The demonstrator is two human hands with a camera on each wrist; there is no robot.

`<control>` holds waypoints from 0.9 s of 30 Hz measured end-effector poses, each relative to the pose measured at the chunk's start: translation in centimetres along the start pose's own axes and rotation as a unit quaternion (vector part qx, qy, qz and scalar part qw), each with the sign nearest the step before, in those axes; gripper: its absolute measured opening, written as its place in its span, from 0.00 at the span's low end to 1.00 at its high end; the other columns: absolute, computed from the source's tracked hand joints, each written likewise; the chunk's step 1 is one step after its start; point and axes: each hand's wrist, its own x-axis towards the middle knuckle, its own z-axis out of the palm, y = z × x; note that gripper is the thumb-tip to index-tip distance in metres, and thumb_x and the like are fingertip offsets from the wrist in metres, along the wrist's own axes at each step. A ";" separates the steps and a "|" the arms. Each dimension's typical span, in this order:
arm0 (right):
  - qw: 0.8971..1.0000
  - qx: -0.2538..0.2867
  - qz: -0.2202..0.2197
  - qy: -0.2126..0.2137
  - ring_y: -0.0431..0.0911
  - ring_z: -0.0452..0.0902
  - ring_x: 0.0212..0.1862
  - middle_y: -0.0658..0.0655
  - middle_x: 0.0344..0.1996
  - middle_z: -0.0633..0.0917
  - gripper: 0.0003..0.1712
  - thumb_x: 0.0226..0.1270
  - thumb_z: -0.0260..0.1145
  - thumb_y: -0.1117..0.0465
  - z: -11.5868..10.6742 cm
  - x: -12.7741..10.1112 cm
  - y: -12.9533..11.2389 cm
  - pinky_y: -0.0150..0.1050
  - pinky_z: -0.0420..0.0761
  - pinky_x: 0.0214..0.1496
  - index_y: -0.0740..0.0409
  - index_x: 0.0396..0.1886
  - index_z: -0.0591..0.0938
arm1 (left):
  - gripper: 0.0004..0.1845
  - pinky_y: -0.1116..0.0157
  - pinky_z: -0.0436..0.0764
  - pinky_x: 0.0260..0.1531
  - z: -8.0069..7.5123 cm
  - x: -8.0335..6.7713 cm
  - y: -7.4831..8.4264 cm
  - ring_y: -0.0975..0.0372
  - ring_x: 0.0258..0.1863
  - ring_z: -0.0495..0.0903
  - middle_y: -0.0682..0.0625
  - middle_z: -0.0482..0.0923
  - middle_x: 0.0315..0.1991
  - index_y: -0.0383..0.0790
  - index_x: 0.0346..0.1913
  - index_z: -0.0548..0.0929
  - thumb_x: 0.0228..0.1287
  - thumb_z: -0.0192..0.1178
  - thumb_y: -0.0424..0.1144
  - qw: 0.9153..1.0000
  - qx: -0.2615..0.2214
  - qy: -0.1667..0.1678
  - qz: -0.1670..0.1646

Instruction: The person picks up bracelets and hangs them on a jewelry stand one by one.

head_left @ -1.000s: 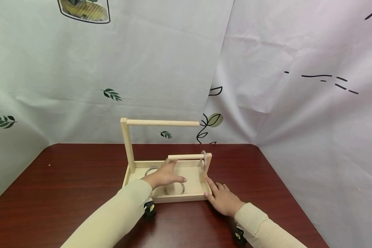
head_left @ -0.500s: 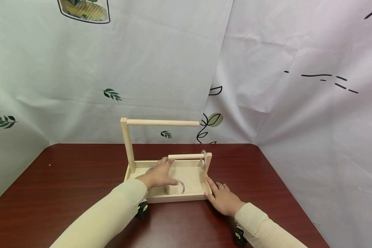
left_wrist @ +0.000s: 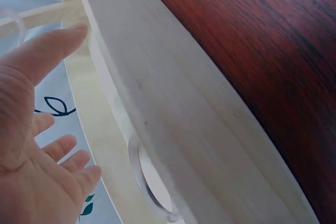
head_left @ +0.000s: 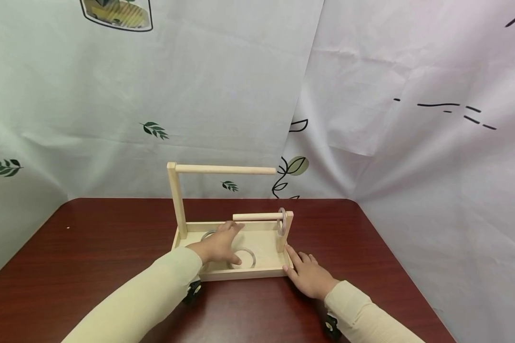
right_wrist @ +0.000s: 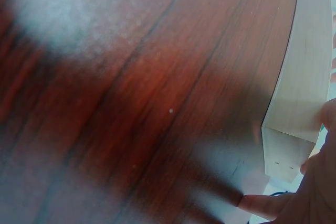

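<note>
Our left hand lies inside the wooden tray, fingers straight and slightly spread, holding nothing; its thumb tip rests at the near-left edge of a clear ring lying flat on the tray floor. A second clear ring lies at the tray's back left, partly hidden by the hand. Our right hand rests flat on the dark red table, fingers extended and loosely apart, touching the tray's near right corner. A third ring hangs on the short dowel by the right post; the tall dowel above is bare. Open tabletop lies left, right and behind the tray. No legible writing shows.
</note>
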 end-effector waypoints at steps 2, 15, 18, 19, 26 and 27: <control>1.000 0.000 -0.001 0.000 0.74 0.62 0.64 0.71 0.62 0.69 0.35 0.76 0.48 0.43 0.1 0.0 0.1 0.64 0.69 0.58 0.51 0.76 0.57 | 0.54 0.46 0.62 0.64 0.1 0.1 0.0 0.40 0.67 0.58 0.33 0.61 0.66 0.32 0.71 0.62 0.38 0.79 0.36 1.000 -0.001 -0.004 0.003; 1.000 0.000 -0.005 0.010 0.73 0.63 0.63 0.70 0.62 0.70 0.35 0.75 0.48 0.42 0.5 0.4 0.4 0.64 0.70 0.57 0.51 0.76 0.57 | 0.52 0.50 0.68 0.59 0.7 0.5 0.5 0.45 0.62 0.63 0.39 0.65 0.60 0.32 0.68 0.67 0.33 0.79 0.30 0.998 0.052 -0.040 0.017; 1.000 0.000 -0.005 0.009 0.72 0.63 0.63 0.70 0.62 0.71 0.35 0.75 0.49 0.42 0.5 0.3 0.3 0.64 0.70 0.56 0.50 0.76 0.58 | 0.51 0.51 0.68 0.59 0.7 0.6 0.5 0.46 0.61 0.64 0.38 0.65 0.60 0.32 0.68 0.67 0.33 0.79 0.28 0.996 0.067 -0.048 0.022; 1.000 -0.001 -0.005 0.009 0.72 0.63 0.63 0.70 0.62 0.71 0.35 0.75 0.49 0.42 0.5 0.3 0.3 0.64 0.70 0.56 0.50 0.76 0.58 | 0.51 0.52 0.68 0.59 0.7 0.7 0.5 0.46 0.61 0.64 0.39 0.65 0.60 0.32 0.68 0.67 0.33 0.79 0.28 0.996 0.072 -0.052 0.022; 1.000 0.000 -0.004 0.005 0.73 0.63 0.63 0.70 0.62 0.70 0.35 0.75 0.49 0.42 0.2 0.1 0.2 0.64 0.70 0.56 0.50 0.76 0.58 | 0.51 0.54 0.68 0.60 0.4 1.1 1.0 0.46 0.64 0.62 0.36 0.63 0.63 0.33 0.68 0.67 0.34 0.79 0.27 0.992 0.102 -0.078 0.021; 1.000 0.001 -0.004 0.005 0.73 0.63 0.63 0.70 0.62 0.70 0.35 0.75 0.49 0.42 0.1 0.1 0.2 0.64 0.70 0.56 0.50 0.76 0.58 | 0.51 0.54 0.69 0.59 0.4 1.1 1.1 0.46 0.64 0.62 0.36 0.63 0.63 0.33 0.68 0.67 0.34 0.79 0.27 0.991 0.105 -0.081 0.021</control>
